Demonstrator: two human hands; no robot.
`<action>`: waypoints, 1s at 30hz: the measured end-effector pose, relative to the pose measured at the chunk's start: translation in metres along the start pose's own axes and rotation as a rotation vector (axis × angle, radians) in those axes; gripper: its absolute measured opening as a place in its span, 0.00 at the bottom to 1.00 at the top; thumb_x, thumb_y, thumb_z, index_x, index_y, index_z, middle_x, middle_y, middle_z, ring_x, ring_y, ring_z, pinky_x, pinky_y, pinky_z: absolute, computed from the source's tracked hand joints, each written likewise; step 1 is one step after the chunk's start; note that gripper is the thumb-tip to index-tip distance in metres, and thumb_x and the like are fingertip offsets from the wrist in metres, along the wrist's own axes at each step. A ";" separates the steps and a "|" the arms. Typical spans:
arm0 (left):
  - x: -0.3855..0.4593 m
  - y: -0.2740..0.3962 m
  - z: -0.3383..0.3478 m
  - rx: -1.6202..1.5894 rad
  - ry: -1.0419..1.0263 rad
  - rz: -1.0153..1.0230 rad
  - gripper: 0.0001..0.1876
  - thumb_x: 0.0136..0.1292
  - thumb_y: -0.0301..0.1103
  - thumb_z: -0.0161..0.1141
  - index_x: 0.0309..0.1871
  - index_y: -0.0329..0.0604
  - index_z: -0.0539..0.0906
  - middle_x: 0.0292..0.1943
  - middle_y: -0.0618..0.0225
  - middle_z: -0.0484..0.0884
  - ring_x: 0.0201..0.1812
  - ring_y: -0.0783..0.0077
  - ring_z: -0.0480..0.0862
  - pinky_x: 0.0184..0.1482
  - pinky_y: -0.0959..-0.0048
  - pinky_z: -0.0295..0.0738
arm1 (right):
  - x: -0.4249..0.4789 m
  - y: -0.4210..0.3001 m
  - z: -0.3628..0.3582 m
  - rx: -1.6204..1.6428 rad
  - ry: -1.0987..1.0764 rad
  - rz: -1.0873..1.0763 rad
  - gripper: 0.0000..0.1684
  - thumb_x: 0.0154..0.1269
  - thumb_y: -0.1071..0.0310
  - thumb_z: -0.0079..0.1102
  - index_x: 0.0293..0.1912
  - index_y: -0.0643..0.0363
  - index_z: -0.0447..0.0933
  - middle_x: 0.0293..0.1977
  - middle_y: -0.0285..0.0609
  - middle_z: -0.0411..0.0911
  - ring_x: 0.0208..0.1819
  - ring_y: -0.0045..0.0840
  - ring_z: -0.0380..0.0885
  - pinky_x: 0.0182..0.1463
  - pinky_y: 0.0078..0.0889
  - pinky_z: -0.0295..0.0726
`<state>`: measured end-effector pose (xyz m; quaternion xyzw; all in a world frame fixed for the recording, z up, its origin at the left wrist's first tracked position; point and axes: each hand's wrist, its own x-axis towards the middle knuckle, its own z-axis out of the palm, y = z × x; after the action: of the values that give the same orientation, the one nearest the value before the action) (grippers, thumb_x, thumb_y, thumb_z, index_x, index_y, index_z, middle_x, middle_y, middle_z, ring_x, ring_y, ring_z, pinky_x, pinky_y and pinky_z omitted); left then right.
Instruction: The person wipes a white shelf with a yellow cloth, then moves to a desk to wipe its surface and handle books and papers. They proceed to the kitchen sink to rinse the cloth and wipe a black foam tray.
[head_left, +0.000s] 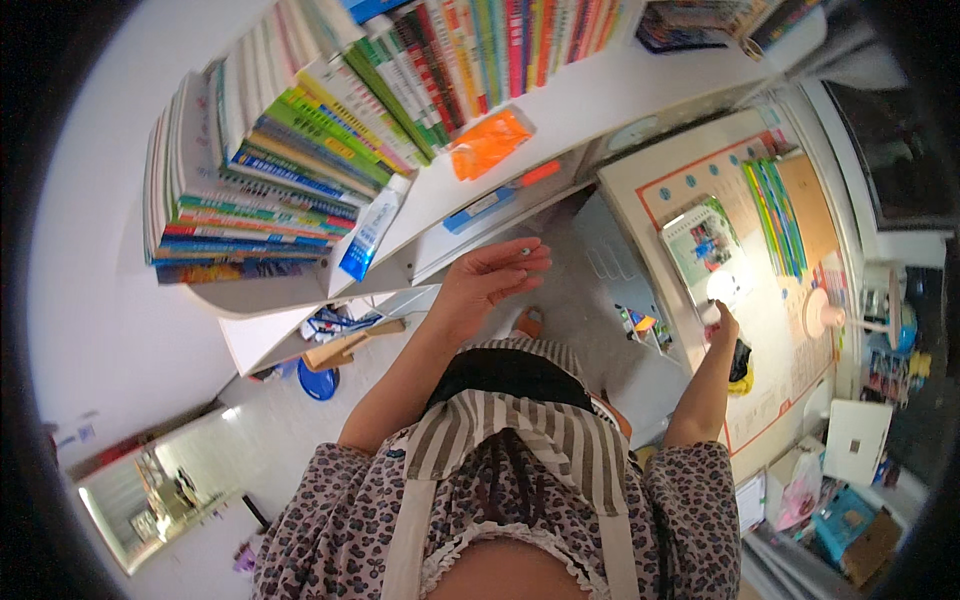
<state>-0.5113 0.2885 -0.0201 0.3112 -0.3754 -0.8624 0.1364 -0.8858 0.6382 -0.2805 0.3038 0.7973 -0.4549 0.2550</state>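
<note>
My left hand is raised over the floor in front of the shelf, its fingers extended and close together. A small pale spot shows at the fingers; whether it is a held thing or a ring, I cannot tell. At the desk edge, my right hand reaches to the lower end of a spiral-bound calendar or notebook with a picture on its cover. Bright glare lies just beyond the fingertips and hides what they touch. A black and yellow item lies beside the right wrist.
Books crowd the white shelf, with an orange packet and a blue-white tube before them. Thin books and a pink lamp base stand on the desk. A blue round lid or basin is low at left.
</note>
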 end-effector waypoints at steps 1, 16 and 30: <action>-0.003 0.003 0.001 -0.032 -0.012 0.016 0.17 0.61 0.25 0.54 0.54 0.33 0.74 0.52 0.56 0.77 0.54 0.63 0.76 0.53 0.70 0.75 | 0.003 -0.003 0.000 -0.008 0.007 0.067 0.28 0.39 0.49 0.74 0.18 0.58 0.65 0.10 0.38 0.58 0.08 0.29 0.57 0.11 0.33 0.59; -0.075 -0.004 -0.068 0.132 0.449 0.227 0.09 0.59 0.24 0.59 0.42 0.31 0.81 0.36 0.57 0.83 0.38 0.68 0.83 0.41 0.74 0.80 | 0.043 -0.011 0.000 -0.010 -0.197 0.281 0.29 0.42 0.50 0.73 0.22 0.57 0.61 0.16 0.36 0.63 0.17 0.26 0.64 0.21 0.31 0.70; -0.274 -0.108 -0.255 1.468 1.020 -0.122 0.10 0.49 0.22 0.57 0.37 0.42 0.83 0.37 0.59 0.83 0.38 0.57 0.80 0.43 0.64 0.75 | 0.031 -0.025 0.004 0.032 -0.138 0.275 0.33 0.46 0.43 0.66 0.48 0.51 0.71 0.43 0.43 0.72 0.39 0.32 0.71 0.38 0.40 0.73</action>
<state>-0.1384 0.3473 -0.1141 0.6849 -0.7090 -0.1675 0.0072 -0.9250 0.6325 -0.2894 0.3822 0.7212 -0.4483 0.3643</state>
